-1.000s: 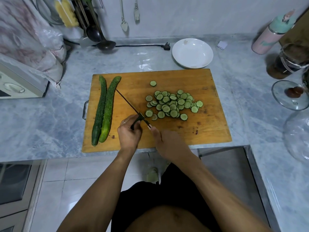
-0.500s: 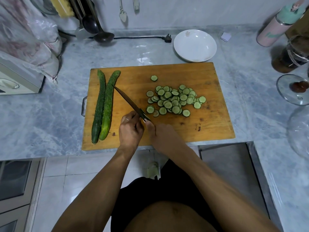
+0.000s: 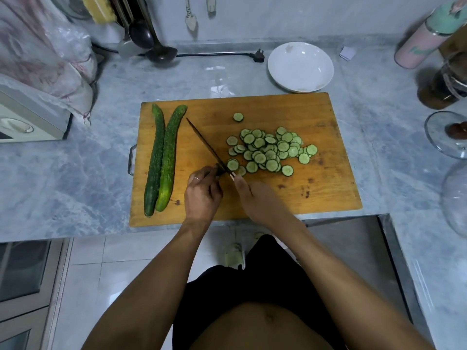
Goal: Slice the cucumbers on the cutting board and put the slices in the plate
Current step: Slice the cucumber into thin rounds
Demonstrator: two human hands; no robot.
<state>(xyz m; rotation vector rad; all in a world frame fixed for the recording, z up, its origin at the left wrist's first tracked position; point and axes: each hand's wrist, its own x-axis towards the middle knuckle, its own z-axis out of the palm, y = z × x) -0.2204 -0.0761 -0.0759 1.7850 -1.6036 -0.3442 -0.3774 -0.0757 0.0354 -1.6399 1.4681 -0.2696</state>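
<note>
Your left hand (image 3: 202,193) curls round a cucumber stub (image 3: 220,170) on the board (image 3: 316,198); your right hand (image 3: 257,198) holds the knife (image 3: 206,145), blade at the stub. Slices (image 3: 270,150) lie heaped mid-board, two whole cucumbers (image 3: 161,157) lie left, and the plate (image 3: 300,66) sits behind.

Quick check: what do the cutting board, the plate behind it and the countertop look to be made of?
The rectangular orange-brown cutting board looks like wood: grain, dark stains, matte. The round white plate seems glazed ceramic, smooth with a soft sheen, though it may be melamine. The grey-blue countertop looks like polished marble: veined and reflective.
</note>
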